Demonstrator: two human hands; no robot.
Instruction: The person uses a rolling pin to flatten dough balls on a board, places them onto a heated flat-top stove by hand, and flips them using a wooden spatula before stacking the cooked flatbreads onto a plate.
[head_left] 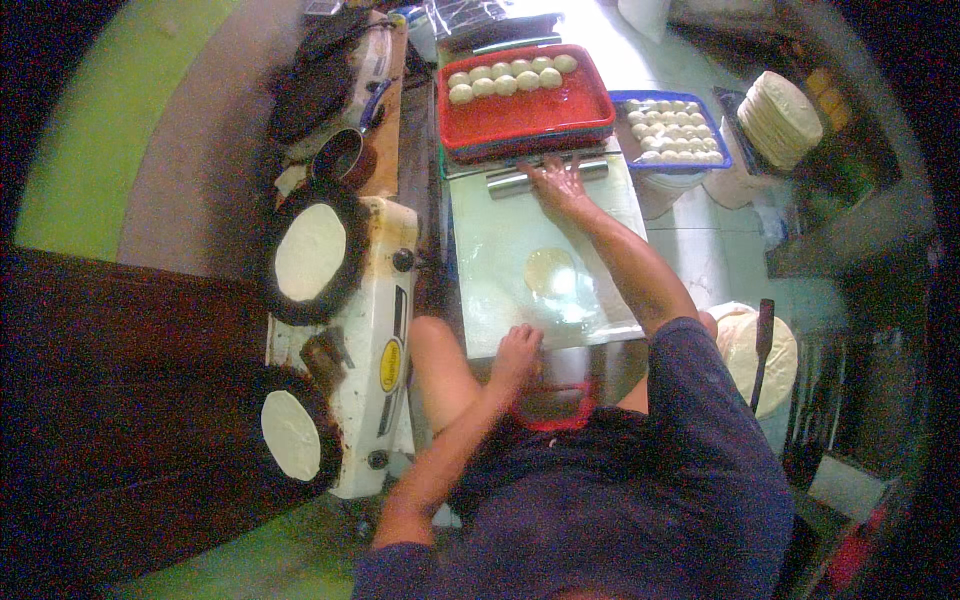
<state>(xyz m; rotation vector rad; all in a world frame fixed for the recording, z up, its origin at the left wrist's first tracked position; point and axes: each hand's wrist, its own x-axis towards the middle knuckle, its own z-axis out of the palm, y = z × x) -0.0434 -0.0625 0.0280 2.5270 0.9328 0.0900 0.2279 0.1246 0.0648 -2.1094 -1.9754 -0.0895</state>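
A pale board (490, 235) lies before me with a small flattened round of dough (546, 270) on its shiny surface. At its far end my right hand (558, 188) rests over a metal rolling pin (508, 184), fingers spread and touching it rather than visibly wrapped around. My left hand (515, 356) is at the board's near edge, its fingers curled together; whatever they may hold is hidden. Beyond the pin, a red tray (530, 110) holds two rows of dough balls (508, 85).
To the left, a white two-burner stove (388, 290) carries two dark pans with flatbreads (310, 252) (290, 435); a small saucepan (338, 156) stands behind. A blue tray (722, 130) of dough balls and a flatbread stack (780, 118) are far right. A spatula (764, 340) lies over more flatbreads (735, 345).
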